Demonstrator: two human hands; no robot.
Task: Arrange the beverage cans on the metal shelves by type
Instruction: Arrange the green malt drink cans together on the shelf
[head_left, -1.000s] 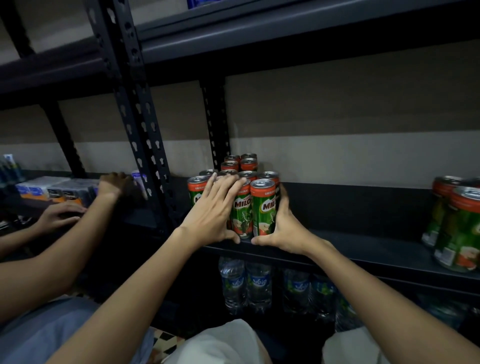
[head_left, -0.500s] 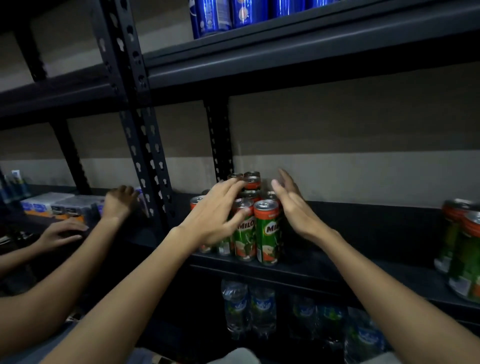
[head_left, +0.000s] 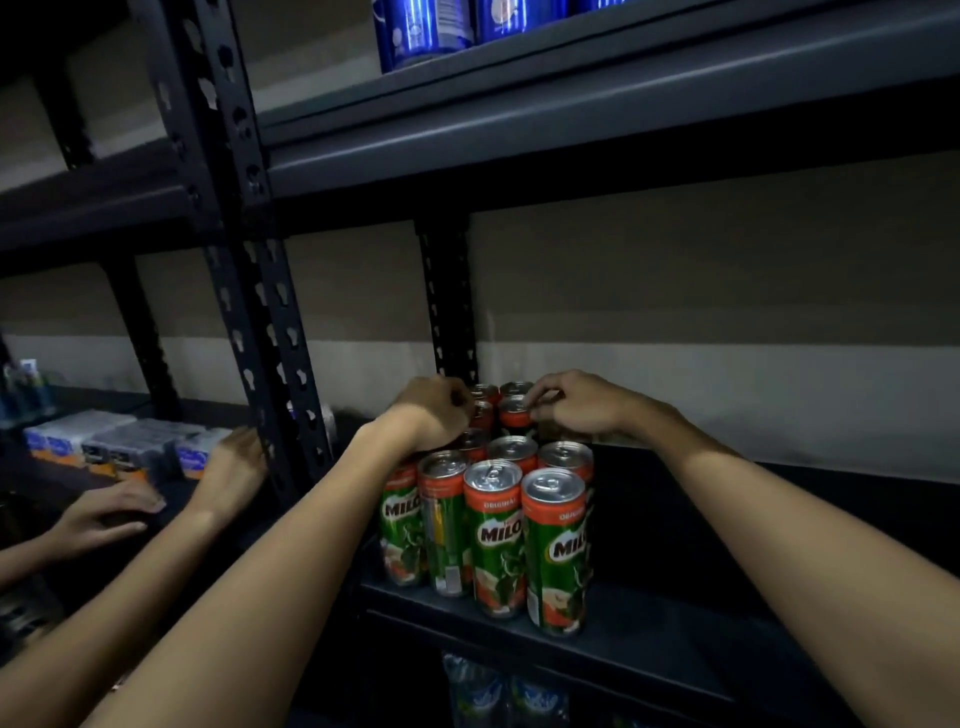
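Several green and red Milo cans (head_left: 496, 540) stand upright in a tight cluster on the dark metal shelf (head_left: 665, 660), close to the rear upright post. My left hand (head_left: 434, 415) reaches over the cluster, its fingers curled down onto the top of a back-row Milo can (head_left: 482, 410). My right hand (head_left: 576, 408) comes in from the right and pinches the rim of the neighbouring back-row can (head_left: 515, 415). The front cans stand untouched. The rear cans' bodies are hidden behind the front rows.
Blue cans (head_left: 421, 31) stand on the shelf above. A perforated upright post (head_left: 244, 291) rises left of the cluster. Beyond it, another person's hands (head_left: 104, 514) rest by flat boxes (head_left: 119, 447). Water bottles (head_left: 478, 686) sit on the shelf below.
Both my hands left the sides of the front cans and moved up and back onto the tops of the rear cans. The view tilted upward.
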